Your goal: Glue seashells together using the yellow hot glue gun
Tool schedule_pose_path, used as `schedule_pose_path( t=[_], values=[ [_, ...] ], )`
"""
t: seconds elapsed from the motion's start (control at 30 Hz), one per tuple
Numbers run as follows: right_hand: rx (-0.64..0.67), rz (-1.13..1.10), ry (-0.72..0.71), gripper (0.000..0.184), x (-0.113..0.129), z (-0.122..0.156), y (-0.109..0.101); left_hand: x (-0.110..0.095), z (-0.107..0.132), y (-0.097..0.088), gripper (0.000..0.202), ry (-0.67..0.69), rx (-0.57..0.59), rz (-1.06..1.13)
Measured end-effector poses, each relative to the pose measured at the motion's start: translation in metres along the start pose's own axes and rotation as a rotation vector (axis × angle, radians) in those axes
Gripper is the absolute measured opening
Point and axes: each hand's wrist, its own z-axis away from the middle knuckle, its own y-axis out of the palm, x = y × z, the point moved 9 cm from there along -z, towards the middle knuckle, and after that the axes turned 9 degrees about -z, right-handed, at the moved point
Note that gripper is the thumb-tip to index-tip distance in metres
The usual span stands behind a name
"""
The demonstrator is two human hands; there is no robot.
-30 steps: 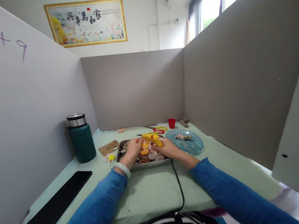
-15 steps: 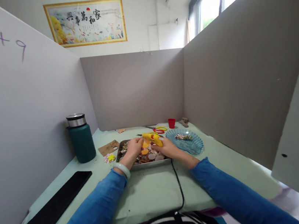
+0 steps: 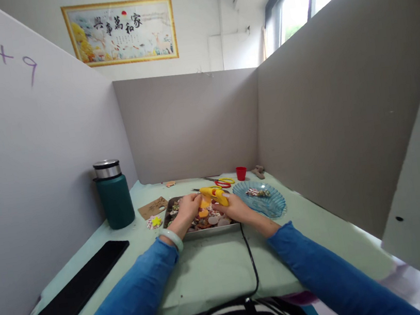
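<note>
Over a metal tray (image 3: 205,233) of shells and pebbles, my right hand (image 3: 236,208) is closed around a yellow glue gun (image 3: 212,193). Its nozzle points left, toward my left hand (image 3: 190,206). The fingers of that hand are pinched at the edge of a flat orange piece (image 3: 205,201), just below the nozzle. Whether the nozzle touches the piece is too small to tell. A second orange piece (image 3: 203,213) lies among the shells. A black cord (image 3: 252,261) runs from the tray's right side toward my lap.
On the right sits a blue glass plate (image 3: 276,201) with small bits on it. Scissors (image 3: 224,182) and a red cup (image 3: 241,173) stand behind. To the left are a brown card (image 3: 150,209), a yellow-topped round piece (image 3: 155,221), a green bottle (image 3: 116,202) and a black phone (image 3: 85,282).
</note>
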Motion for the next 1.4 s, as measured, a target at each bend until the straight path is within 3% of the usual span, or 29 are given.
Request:
schedule_pose_path(
  t=[1.4],
  values=[
    [0.013, 0.048, -0.026, 0.030, 0.0022, 0.0010, -0.0006, -0.0006, 0.0016, 0.0033, 0.023, -0.019, 0.029, 0.006]
  ],
)
